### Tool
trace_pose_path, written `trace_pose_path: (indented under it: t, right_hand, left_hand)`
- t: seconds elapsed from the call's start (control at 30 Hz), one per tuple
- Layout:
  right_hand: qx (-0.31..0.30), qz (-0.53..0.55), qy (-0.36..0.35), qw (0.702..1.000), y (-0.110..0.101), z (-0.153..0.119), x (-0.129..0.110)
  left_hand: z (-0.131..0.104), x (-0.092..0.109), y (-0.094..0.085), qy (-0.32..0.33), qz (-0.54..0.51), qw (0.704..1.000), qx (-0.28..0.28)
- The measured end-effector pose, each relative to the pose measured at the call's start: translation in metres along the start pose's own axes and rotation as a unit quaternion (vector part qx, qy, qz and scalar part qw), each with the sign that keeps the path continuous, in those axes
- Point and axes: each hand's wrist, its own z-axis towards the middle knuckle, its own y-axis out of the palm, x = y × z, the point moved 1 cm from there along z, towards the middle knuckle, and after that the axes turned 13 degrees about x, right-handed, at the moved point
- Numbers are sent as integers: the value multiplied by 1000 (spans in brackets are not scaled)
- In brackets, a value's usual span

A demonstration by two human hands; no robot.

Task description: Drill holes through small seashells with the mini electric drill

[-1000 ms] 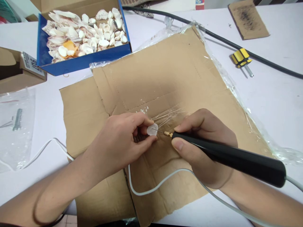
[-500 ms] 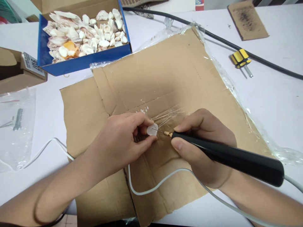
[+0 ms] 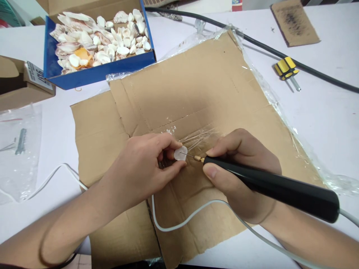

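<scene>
Between the thumb and fingers of my left hand is a small white seashell, its flat face turned to the right. A few dark specks show on that face. My right hand grips a black pen-shaped electric drill with a brass chuck. The drill's thin bit meets the face of the shell; how deep it goes I cannot tell. Both hands are over a brown cardboard sheet, where white crumbs lie just beyond my left fingers.
A blue box of shells stands at the back left, beside an open brown carton. A white cable loops across the cardboard. Toward the right lie a black cable, a yellow-and-black screwdriver and a cardboard scrap.
Almost nothing differs. The rear end of the drill has shifted slightly to the right and down, while its bit stays at the shell.
</scene>
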Motion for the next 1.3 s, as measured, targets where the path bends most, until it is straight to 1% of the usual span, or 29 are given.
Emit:
trace_pose_path:
  t: [0.23,0.5,0.67,0.77,0.97,1.17,1.3]
  right_hand:
    - [5,-11,9,1000,0,1,-2]
    - [12,6,10,1000,1,1,-2]
    - [7,1,-1,1000,0,1,-1]
    - [2,-3,6,1000,0,1,-1]
    - [10,0,-1,1000,0,2,-2]
    - [12,-2,16,1000,1,1,-1]
    - [16,2,14,1000,1,0,-2]
  left_hand:
    - [0,0,-1,-5,2,1000,-6]
    - [2,1,-1,-3,0,1000,-6]
    - [2,1,-2,-7,-4,1000,-8]
    - [2,1,-2,-9,-1,1000,-9]
    - [1,2,-1,-9,2,1000,-10]
    - [1,1,-1,-6,-1,1000,-7]
    - [2,1,-2,-3,-3,1000,-7]
